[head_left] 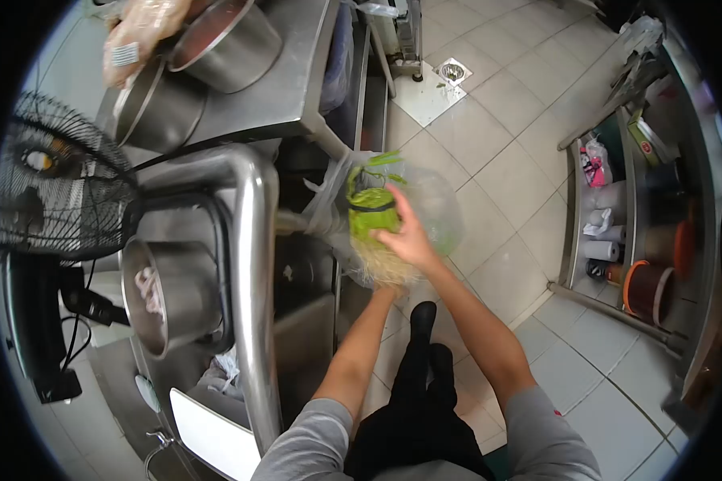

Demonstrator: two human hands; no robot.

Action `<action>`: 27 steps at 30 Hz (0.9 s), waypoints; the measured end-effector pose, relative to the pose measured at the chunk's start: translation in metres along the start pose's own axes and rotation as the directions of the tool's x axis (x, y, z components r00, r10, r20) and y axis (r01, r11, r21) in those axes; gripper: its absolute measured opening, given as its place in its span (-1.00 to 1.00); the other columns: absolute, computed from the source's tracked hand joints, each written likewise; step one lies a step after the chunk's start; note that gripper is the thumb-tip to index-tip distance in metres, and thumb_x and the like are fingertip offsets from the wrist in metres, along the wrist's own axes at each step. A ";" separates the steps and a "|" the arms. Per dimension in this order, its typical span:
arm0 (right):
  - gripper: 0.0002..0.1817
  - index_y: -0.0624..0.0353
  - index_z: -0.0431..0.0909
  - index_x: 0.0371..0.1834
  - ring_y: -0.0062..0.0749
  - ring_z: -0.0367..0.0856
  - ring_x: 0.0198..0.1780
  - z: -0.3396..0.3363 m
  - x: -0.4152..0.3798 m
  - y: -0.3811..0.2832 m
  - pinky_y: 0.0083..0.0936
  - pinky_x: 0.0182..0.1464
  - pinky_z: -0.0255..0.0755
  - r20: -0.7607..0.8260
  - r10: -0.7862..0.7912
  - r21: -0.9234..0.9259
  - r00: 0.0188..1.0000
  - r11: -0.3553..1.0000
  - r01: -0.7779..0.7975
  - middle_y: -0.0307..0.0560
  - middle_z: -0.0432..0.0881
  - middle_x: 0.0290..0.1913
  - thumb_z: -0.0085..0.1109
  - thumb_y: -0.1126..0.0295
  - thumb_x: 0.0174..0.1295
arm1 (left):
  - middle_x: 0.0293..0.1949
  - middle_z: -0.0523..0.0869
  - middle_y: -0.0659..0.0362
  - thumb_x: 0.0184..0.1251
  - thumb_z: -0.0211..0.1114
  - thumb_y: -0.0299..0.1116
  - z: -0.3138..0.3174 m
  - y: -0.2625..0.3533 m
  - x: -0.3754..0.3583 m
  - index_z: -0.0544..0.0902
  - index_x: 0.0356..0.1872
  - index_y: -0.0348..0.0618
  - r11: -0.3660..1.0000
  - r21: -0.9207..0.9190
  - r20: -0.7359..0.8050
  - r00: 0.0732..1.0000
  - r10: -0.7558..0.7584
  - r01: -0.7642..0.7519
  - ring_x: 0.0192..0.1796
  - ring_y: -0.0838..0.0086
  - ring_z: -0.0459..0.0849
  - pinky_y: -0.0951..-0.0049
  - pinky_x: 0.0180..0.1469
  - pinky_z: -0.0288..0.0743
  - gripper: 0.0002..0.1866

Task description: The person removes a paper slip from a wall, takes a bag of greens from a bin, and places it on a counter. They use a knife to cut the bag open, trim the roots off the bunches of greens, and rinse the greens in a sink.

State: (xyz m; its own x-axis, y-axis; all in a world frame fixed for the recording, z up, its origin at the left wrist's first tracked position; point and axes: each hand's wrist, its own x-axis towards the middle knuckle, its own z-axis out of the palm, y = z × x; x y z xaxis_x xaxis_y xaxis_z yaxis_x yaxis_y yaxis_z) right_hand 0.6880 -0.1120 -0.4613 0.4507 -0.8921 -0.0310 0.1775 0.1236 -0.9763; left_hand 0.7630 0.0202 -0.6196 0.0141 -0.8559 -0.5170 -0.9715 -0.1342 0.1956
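My right hand (pixel 405 236) grips a bunch of green leafy vegetables (pixel 369 212) in the middle of the head view. A black band ties the bunch near its top, and pale stringy roots (pixel 387 268) hang at its lower end. The bunch sits against a clear plastic bag (pixel 437 204) hanging from the counter's edge. My left forearm (pixel 361 345) reaches up under the root end. The left hand itself is hidden behind the roots, so its grip cannot be made out.
A steel sink (pixel 253 240) on the left holds a pot (pixel 164 297). A black fan (pixel 56 188) stands beside it. Steel pots (pixel 225 44) sit on the counter above. A floor drain (pixel 453 72) lies ahead, and a metal rack (pixel 618 240) of containers stands right.
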 end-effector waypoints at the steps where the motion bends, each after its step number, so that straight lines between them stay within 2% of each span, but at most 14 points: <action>1: -0.22 0.15 0.05 0.33 -0.31 0.41 0.07 0.011 0.010 0.022 -0.46 0.11 0.26 0.004 0.022 -0.067 1.000 0.998 -0.021 0.10 0.38 0.16 0.19 0.36 0.00 | 0.09 0.48 -0.01 0.01 0.25 -0.29 0.001 0.000 0.002 0.34 0.19 -0.09 0.999 0.002 0.117 0.992 -0.048 0.048 -0.02 0.14 0.57 0.22 0.09 0.37 -0.37; 4: -0.27 0.19 0.03 0.33 -0.11 0.36 0.16 0.022 0.021 0.098 -0.33 0.18 0.21 -0.008 0.105 -0.289 0.994 0.952 -0.102 0.21 0.32 0.20 0.12 0.24 0.12 | 0.11 0.45 0.01 0.04 0.21 -0.31 -0.004 0.008 -0.007 0.33 0.22 -0.03 0.978 -0.104 0.477 0.872 -0.110 0.180 0.03 0.13 0.54 0.20 0.16 0.28 -0.39; 5: -0.29 0.21 0.03 0.33 -0.04 0.34 0.19 0.024 0.026 0.121 -0.29 0.20 0.19 -0.014 0.123 -0.368 0.992 0.922 -0.120 0.24 0.30 0.22 0.09 0.20 0.16 | 0.06 0.47 -0.01 0.05 0.20 -0.33 -0.002 0.015 -0.014 0.36 0.20 0.02 0.985 -0.131 0.420 0.906 -0.048 0.112 -0.01 0.10 0.56 0.20 0.09 0.34 -0.42; 7: -0.41 0.16 0.09 0.31 0.03 0.14 0.31 0.001 0.023 0.152 -0.23 0.33 0.01 0.030 0.360 -0.480 0.932 0.823 -0.303 0.22 0.24 0.25 -0.07 0.17 0.25 | -0.03 0.51 -0.03 0.07 0.18 -0.37 0.002 0.026 -0.041 0.42 0.15 0.11 0.985 -0.168 0.284 0.956 0.073 -0.025 -0.09 0.03 0.58 0.19 -0.06 0.48 -0.48; 9: -0.47 0.15 0.20 0.23 -0.01 0.25 0.23 -0.031 0.005 0.164 -0.19 0.27 0.10 0.085 0.435 -0.894 0.896 0.431 -0.124 0.16 0.34 0.16 -0.04 0.24 0.20 | -0.02 0.50 -0.02 0.08 0.16 -0.38 -0.015 0.032 -0.065 0.43 0.15 0.20 0.988 -0.153 0.311 0.949 0.041 0.007 -0.05 0.05 0.56 0.16 -0.02 0.44 -0.48; 11: -0.59 0.13 0.38 0.09 -0.14 0.30 0.18 -0.059 -0.015 0.152 -0.23 0.20 0.19 -0.011 0.405 -0.943 0.914 0.300 -0.144 0.06 0.41 0.09 -0.03 0.31 0.15 | 0.00 0.47 -0.02 0.10 0.15 -0.38 -0.023 0.034 -0.081 0.43 0.15 0.23 0.987 -0.161 0.329 0.943 0.042 0.012 -0.01 0.08 0.54 0.13 0.04 0.39 -0.49; 14: -0.70 0.08 0.51 -0.05 -0.15 0.25 0.21 -0.077 -0.037 0.107 -0.29 0.17 0.24 0.111 0.513 -0.922 0.851 -0.267 0.281 0.00 0.40 0.10 -0.02 0.33 0.14 | 0.05 0.39 -0.04 0.10 0.13 -0.40 -0.030 0.036 -0.105 0.50 0.10 0.21 0.977 -0.210 0.383 0.923 0.041 0.043 0.05 0.14 0.49 0.06 0.19 0.20 -0.54; 17: -0.75 0.01 0.58 -0.15 -0.14 0.19 0.25 -0.073 -0.050 0.104 -0.32 0.17 0.25 0.194 0.627 -0.893 0.755 -0.207 0.401 -0.02 0.38 0.12 -0.04 0.34 0.14 | 0.03 0.39 -0.04 0.10 0.12 -0.42 -0.034 0.041 -0.118 0.56 0.04 0.18 0.978 -0.207 0.333 0.942 0.047 0.024 0.05 0.12 0.49 0.08 0.21 0.20 -0.59; 20: -0.74 0.12 0.58 -0.18 -0.16 0.32 0.07 -0.065 -0.065 0.114 -0.30 0.01 0.35 0.452 0.239 -0.871 0.859 -0.087 0.483 0.02 0.43 -0.01 0.03 0.46 0.02 | 0.01 0.40 -0.04 0.11 0.10 -0.42 -0.047 0.044 -0.132 0.58 0.00 0.16 0.959 -0.243 0.335 0.941 -0.055 0.143 0.04 0.08 0.48 0.05 0.20 0.20 -0.61; 22: -0.75 0.18 0.56 -0.23 -0.09 0.34 0.04 -0.061 -0.063 0.104 -0.28 0.02 0.34 0.475 -0.112 -0.872 0.873 0.076 0.484 0.09 0.42 -0.02 0.05 0.53 -0.04 | 0.00 0.40 -0.05 0.11 0.09 -0.42 -0.024 0.031 -0.135 0.60 -0.02 0.14 0.932 -0.312 0.255 0.962 -0.103 0.182 0.03 0.06 0.48 0.03 0.16 0.23 -0.63; 23: -0.75 0.21 0.54 -0.25 -0.06 0.35 0.02 -0.060 -0.063 0.098 -0.28 0.03 0.33 0.434 -0.283 -0.858 0.855 0.160 0.488 0.12 0.41 -0.03 0.06 0.56 -0.07 | -0.01 0.40 -0.05 0.11 0.09 -0.43 -0.009 0.021 -0.138 0.60 -0.03 0.13 0.920 -0.339 0.225 0.966 -0.125 0.198 0.03 0.05 0.48 0.01 0.14 0.25 -0.64; 24: -0.77 0.28 0.49 -0.32 0.03 0.35 0.01 -0.062 -0.066 0.087 -0.24 0.07 0.31 0.277 -0.365 -0.832 0.889 0.372 0.411 0.12 0.42 -0.04 0.07 0.62 -0.12 | -0.04 0.41 -0.04 0.11 0.09 -0.44 -0.006 0.015 -0.142 0.61 -0.04 0.13 0.921 -0.330 0.209 0.967 -0.144 0.208 -0.03 0.04 0.50 0.04 0.10 0.29 -0.63; 25: -0.77 0.22 0.49 -0.30 0.04 0.33 0.05 -0.071 -0.077 0.098 -0.23 0.08 0.30 0.054 -0.291 -0.876 0.955 0.445 0.185 0.11 0.42 -0.03 0.08 0.58 -0.10 | -0.08 0.43 -0.03 0.10 0.09 -0.45 -0.009 0.014 -0.143 0.61 -0.04 0.13 0.920 -0.325 0.193 0.968 -0.160 0.217 -0.08 0.03 0.53 0.08 0.06 0.32 -0.63; 27: -0.77 0.10 0.50 -0.26 0.06 0.28 0.14 -0.103 -0.096 0.130 -0.21 0.10 0.28 -0.391 -0.118 -0.801 0.913 0.533 -0.274 0.09 0.43 -0.03 0.09 0.51 -0.05 | -0.13 0.44 -0.03 0.10 0.10 -0.48 -0.008 0.014 -0.140 0.62 -0.05 0.11 0.913 -0.344 0.155 0.972 -0.177 0.221 -0.13 0.03 0.54 0.12 0.01 0.35 -0.63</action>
State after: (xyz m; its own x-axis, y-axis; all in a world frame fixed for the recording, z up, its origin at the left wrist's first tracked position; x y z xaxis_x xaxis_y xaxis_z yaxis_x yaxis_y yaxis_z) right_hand 0.5779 -0.0549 -0.6071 0.0486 -0.9988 0.0029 -0.7295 -0.0375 -0.6830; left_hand 0.7494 0.1343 -0.5381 0.1494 -0.7304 -0.6665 -0.8021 -0.4837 0.3503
